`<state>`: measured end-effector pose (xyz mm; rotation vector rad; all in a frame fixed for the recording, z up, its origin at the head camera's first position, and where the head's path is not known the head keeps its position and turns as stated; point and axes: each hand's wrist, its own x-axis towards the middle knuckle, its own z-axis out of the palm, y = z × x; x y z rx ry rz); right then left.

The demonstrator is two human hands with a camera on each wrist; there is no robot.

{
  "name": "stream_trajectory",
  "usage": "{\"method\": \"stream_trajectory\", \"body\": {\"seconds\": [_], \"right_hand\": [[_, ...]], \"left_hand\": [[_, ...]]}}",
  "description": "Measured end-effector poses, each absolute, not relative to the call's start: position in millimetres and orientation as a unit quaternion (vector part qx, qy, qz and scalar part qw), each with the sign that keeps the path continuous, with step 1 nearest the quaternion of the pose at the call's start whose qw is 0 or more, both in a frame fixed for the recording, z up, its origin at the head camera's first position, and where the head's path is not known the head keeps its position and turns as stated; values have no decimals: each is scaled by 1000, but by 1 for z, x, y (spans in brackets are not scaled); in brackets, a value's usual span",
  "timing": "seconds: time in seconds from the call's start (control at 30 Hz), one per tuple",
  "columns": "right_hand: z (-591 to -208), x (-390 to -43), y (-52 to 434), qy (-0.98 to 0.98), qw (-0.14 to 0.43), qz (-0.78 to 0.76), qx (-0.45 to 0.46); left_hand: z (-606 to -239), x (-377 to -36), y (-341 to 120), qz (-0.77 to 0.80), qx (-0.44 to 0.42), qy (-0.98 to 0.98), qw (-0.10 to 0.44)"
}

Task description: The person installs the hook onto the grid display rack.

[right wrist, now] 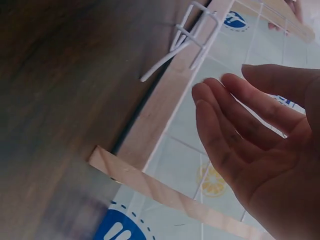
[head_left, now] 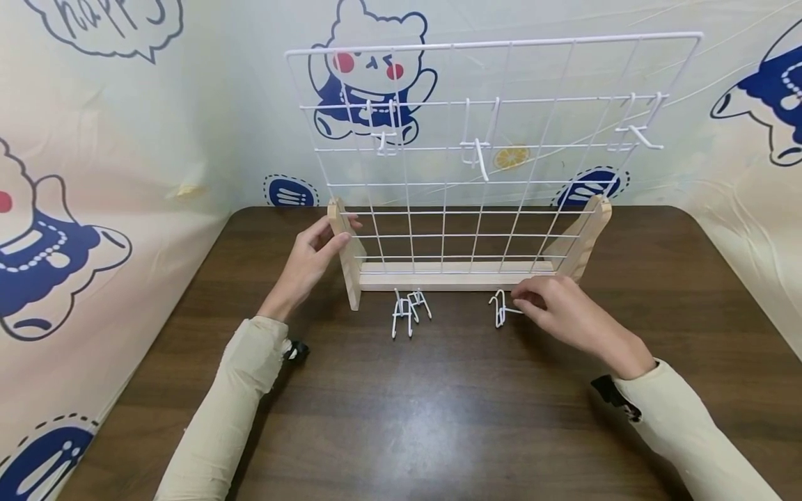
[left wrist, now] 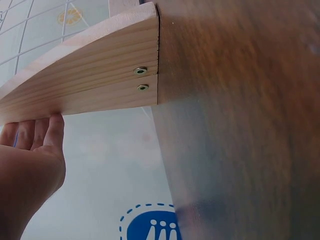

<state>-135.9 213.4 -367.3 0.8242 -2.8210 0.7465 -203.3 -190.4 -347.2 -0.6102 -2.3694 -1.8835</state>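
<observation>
A white wire grid rack (head_left: 464,184) stands in a wooden base (head_left: 451,280) with a wooden side panel (head_left: 347,254) at each end. My left hand (head_left: 313,254) holds the left panel, thumb on the near side and fingers around its rear edge. In the left wrist view the fingers (left wrist: 54,130) press against the panel's edge. My right hand (head_left: 567,313) hovers in front of the base's right part, fingers loosely bent beside a white wire hook (head_left: 499,309). The right wrist view shows this right hand (right wrist: 260,135) holding nothing, apart from the hook (right wrist: 185,37).
More white hooks (head_left: 403,316) lie on the brown table (head_left: 413,417) before the base's left part. On the grid hang a left hook (head_left: 383,132), a middle hook (head_left: 479,146) and a right hook (head_left: 638,132). A printed cloth (head_left: 188,139) surrounds the table.
</observation>
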Motion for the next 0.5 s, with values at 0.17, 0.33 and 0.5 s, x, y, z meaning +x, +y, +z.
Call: {"method": "stream_trajectory", "body": {"seconds": [0.17, 0.33, 0.5], "right_hand": [[-373, -139, 216, -931, 29, 241, 273], [-379, -141, 218, -929, 8, 247, 275], [-384, -143, 219, -926, -9, 254, 280]], "left_hand": [[-348, -204, -190, -610, -198, -767, 28], [-348, -204, -189, -611, -198, -766, 29], [-347, -203, -190, -609, -197, -768, 28]]}}
